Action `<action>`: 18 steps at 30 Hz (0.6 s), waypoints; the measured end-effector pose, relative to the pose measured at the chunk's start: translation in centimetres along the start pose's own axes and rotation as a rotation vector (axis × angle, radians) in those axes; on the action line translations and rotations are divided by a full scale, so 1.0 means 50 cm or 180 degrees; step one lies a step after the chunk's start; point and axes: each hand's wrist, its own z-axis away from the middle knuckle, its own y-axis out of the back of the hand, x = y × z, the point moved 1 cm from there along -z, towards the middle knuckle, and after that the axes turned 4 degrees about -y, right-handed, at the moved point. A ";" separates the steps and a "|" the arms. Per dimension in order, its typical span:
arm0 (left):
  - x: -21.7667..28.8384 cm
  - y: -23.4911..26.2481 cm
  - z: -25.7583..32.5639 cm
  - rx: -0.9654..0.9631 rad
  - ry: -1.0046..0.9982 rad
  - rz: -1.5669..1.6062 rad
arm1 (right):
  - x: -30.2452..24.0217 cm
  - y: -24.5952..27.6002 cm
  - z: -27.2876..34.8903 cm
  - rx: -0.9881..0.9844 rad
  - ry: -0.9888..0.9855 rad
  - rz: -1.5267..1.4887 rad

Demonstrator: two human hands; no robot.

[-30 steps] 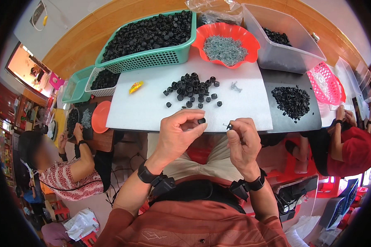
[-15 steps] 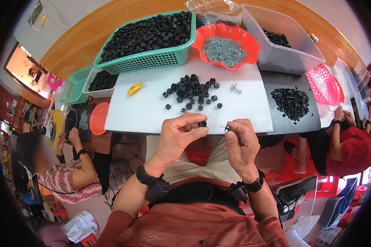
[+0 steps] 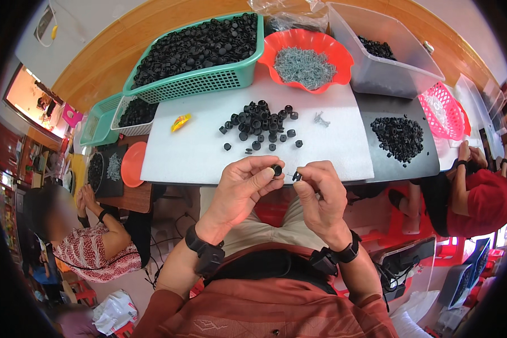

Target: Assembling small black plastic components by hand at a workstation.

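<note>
Pinched in my left hand is a round black plastic cap, its hollow side turned toward the right. My right hand grips a small black plastic clip between thumb and forefinger, and a thin screw sticks out of it to the left. A small gap separates the clip and screw from the cap. Both hands are just in front of the near edge of the white foam sheet. On that sheet lie a loose pile of black caps and a few silver screws.
Behind the sheet stand a green basket of black caps, a red scalloped bowl of screws and a clear plastic bin. Small black parts are heaped on the right. A yellow packet lies left. Co-workers sit at both sides.
My right hand has moved left with the clip and screw, closing most of the distance to the cap. The cap has tilted slightly in my left hand.
</note>
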 end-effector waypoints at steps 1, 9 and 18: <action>-0.001 0.003 0.000 0.0007 0.0028 0.0054 | 0.000 -0.003 -0.001 -0.0028 0.0027 0.0001; -0.007 0.004 0.004 0.0127 0.0146 0.0152 | -0.007 -0.011 -0.006 -0.0125 0.0051 0.0163; -0.012 -0.003 0.008 -0.0017 0.0167 0.0155 | -0.010 -0.012 -0.006 -0.0199 0.0033 0.0216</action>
